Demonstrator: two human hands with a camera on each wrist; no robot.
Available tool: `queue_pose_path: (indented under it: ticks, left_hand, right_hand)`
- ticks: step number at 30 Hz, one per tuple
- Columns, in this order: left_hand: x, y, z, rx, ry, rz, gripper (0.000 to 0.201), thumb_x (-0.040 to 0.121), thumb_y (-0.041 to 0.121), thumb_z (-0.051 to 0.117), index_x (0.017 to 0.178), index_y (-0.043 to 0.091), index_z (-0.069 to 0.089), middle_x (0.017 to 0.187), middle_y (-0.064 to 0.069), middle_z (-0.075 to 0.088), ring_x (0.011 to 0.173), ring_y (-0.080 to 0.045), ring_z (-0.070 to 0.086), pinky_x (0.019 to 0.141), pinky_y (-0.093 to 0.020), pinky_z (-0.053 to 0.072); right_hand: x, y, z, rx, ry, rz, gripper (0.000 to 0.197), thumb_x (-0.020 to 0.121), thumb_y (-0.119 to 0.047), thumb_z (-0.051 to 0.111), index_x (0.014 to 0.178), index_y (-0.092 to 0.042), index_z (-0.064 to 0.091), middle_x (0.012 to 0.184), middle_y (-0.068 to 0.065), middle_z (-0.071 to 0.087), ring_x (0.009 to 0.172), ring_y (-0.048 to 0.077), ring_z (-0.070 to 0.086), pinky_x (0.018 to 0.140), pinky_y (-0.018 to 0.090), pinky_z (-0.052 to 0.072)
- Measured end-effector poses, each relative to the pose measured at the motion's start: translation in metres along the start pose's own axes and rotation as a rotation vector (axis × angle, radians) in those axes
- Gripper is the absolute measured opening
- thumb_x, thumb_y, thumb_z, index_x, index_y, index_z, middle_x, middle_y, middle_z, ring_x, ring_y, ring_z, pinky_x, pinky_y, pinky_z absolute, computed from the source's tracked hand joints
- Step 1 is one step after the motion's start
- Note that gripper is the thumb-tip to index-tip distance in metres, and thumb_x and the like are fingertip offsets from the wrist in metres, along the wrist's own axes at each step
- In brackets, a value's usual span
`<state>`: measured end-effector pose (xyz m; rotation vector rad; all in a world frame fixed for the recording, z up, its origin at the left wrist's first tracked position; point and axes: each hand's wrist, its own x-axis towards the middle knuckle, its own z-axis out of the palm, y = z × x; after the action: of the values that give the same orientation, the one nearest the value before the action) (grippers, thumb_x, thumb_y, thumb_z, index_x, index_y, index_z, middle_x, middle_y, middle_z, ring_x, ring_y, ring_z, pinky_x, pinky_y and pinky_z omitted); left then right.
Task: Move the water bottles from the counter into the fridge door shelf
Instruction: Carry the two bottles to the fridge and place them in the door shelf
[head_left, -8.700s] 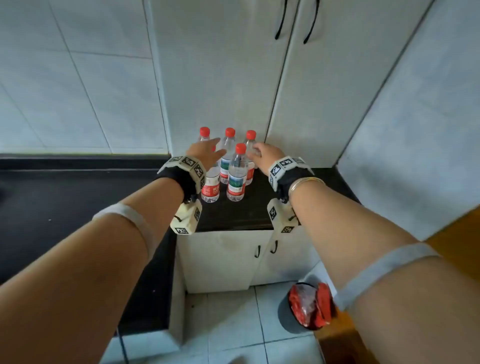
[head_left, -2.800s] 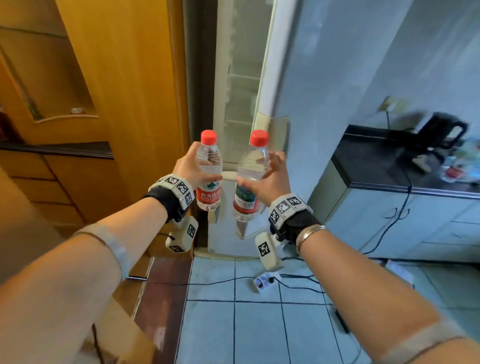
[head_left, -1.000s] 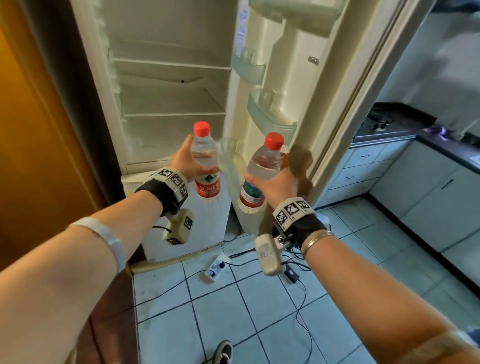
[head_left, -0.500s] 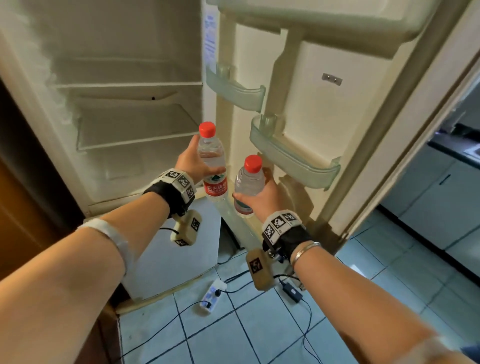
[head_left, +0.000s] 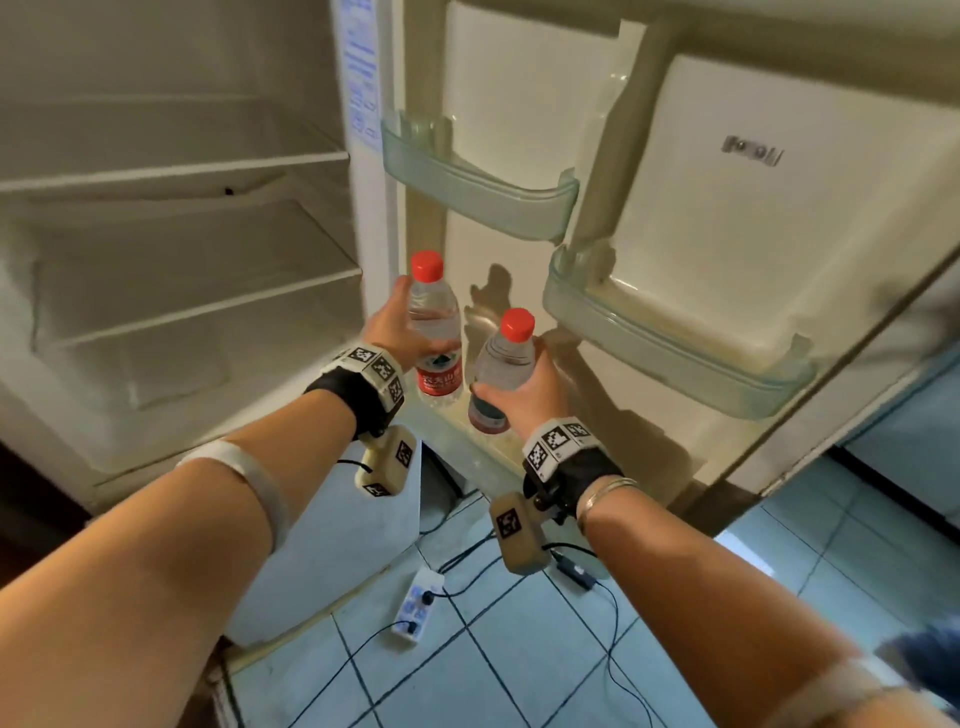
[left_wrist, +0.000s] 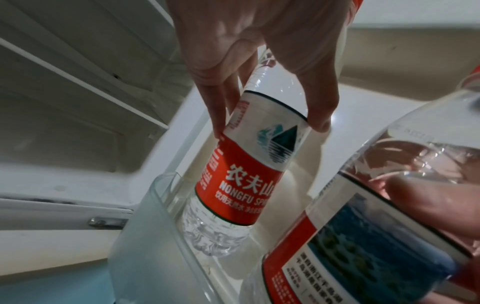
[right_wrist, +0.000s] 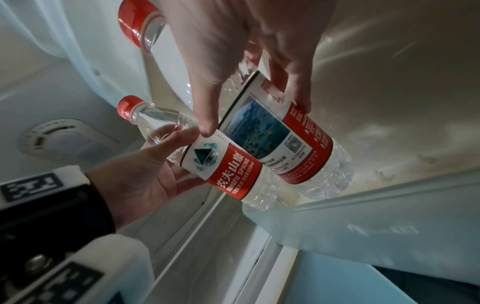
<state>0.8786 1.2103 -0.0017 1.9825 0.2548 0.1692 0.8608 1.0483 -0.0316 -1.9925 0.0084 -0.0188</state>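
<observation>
Two clear water bottles with red caps and red-white labels are in my hands at the open fridge door. My left hand (head_left: 410, 332) grips the left bottle (head_left: 435, 322) upright by its middle. In the left wrist view my left hand (left_wrist: 269, 129) pinches that left bottle (left_wrist: 246, 174), whose base dips behind the translucent wall of the bottom door shelf (left_wrist: 145, 236). My right hand (head_left: 522, 387) grips the right bottle (head_left: 503, 358), tilted slightly, its base low over the same shelf (head_left: 457, 423). In the right wrist view the right bottle (right_wrist: 293, 139) is just above the shelf rim (right_wrist: 337, 218).
Two higher door shelves (head_left: 478, 197) (head_left: 675, 343) hang above and to the right, both bare. The fridge interior shelves (head_left: 182, 244) lie to the left. A power strip (head_left: 418, 608) and cables lie on the tiled floor below.
I went from the counter to the open fridge with a bottle in each hand. In the last half second both bottles dropped toward the bottom door shelf, the view moving closer.
</observation>
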Motion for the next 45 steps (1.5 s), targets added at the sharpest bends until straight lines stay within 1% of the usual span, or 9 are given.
queue_pose_path:
  ticks: [5,10,15,21,25,30,35,40,45]
  left_hand:
    - [0.029,-0.008,0.014,0.048,-0.102,0.012,0.087,0.062,0.015,0.083,0.134,0.021,0.034,0.127,-0.01,0.058,0.117,-0.03,0.056,0.1,-0.048,0.045]
    - [0.048,-0.027,0.026,0.093,-0.132,-0.011,0.093,0.063,0.016,0.083,0.138,0.024,0.029,0.129,-0.012,0.057,0.118,-0.031,0.055,0.101,-0.046,0.044]
    - [0.061,-0.039,0.03,0.153,-0.16,-0.008,0.089,0.064,0.016,0.082,0.136,0.019,0.031,0.129,-0.013,0.057,0.119,-0.032,0.054,0.099,-0.044,0.044]
    - [0.068,-0.049,0.037,0.192,-0.154,-0.002,0.087,0.064,0.021,0.083,0.135,0.017,0.033,0.125,-0.011,0.06,0.114,-0.03,0.057,0.091,-0.034,0.046]
    - [0.067,-0.058,0.038,0.184,-0.149,0.003,0.088,0.064,0.022,0.083,0.135,0.016,0.032,0.125,-0.011,0.059,0.114,-0.029,0.057,0.088,-0.031,0.044]
    - [0.06,-0.066,0.038,0.066,-0.085,0.003,0.086,0.062,0.015,0.083,0.134,0.019,0.036,0.118,-0.006,0.063,0.109,-0.023,0.06,0.092,-0.033,0.049]
    - [0.052,-0.072,0.034,-0.024,0.0,-0.003,0.076,0.061,0.014,0.084,0.124,0.016,0.041,0.113,-0.006,0.063,0.102,-0.021,0.06,0.089,-0.031,0.049]
    - [0.04,-0.08,0.031,-0.036,0.089,-0.026,0.072,0.063,0.013,0.083,0.123,0.009,0.042,0.104,-0.001,0.059,0.092,-0.014,0.054,0.083,-0.022,0.042]
    - [0.035,-0.084,0.032,-0.026,0.153,-0.066,0.073,0.066,0.019,0.082,0.126,0.01,0.041,0.117,-0.008,0.061,0.108,-0.023,0.059,0.085,-0.023,0.042]
  right_hand:
    - [0.027,0.012,0.01,-0.099,0.066,0.098,0.078,0.057,-0.033,0.086,0.123,-0.015,0.048,0.124,0.005,0.06,0.115,0.023,0.057,0.1,0.043,0.046]
    - [0.047,0.027,0.022,-0.123,0.084,0.168,0.096,0.056,-0.038,0.086,0.136,-0.015,0.038,0.134,0.006,0.054,0.124,0.023,0.052,0.105,0.044,0.043]
    - [0.057,0.032,0.032,-0.092,0.068,0.191,0.091,0.06,-0.033,0.085,0.136,-0.017,0.037,0.132,0.004,0.056,0.123,0.022,0.053,0.106,0.04,0.041]
    - [0.064,0.032,0.039,-0.078,0.056,0.185,0.068,0.068,-0.029,0.081,0.125,-0.017,0.045,0.123,0.006,0.061,0.114,0.024,0.058,0.095,0.031,0.044]
    - [0.067,0.034,0.039,-0.085,0.064,0.168,0.073,0.065,-0.023,0.084,0.126,-0.015,0.045,0.124,0.006,0.06,0.115,0.023,0.057,0.099,0.032,0.044]
    - [0.07,0.038,0.04,-0.09,0.097,0.159,0.075,0.062,-0.025,0.085,0.125,-0.018,0.046,0.122,0.004,0.061,0.115,0.023,0.058,0.102,0.038,0.045]
    - [0.067,0.042,0.042,-0.119,0.093,0.146,0.078,0.06,-0.027,0.086,0.125,-0.016,0.045,0.123,0.005,0.061,0.115,0.025,0.057,0.102,0.041,0.045]
    - [0.065,0.041,0.042,-0.126,0.05,0.126,0.096,0.065,-0.028,0.083,0.142,-0.014,0.028,0.137,0.009,0.051,0.126,0.028,0.05,0.105,0.044,0.041]
    - [0.062,0.039,0.036,-0.096,0.033,0.108,0.091,0.071,-0.025,0.079,0.144,-0.017,0.025,0.138,0.008,0.051,0.125,0.027,0.051,0.106,0.042,0.041]
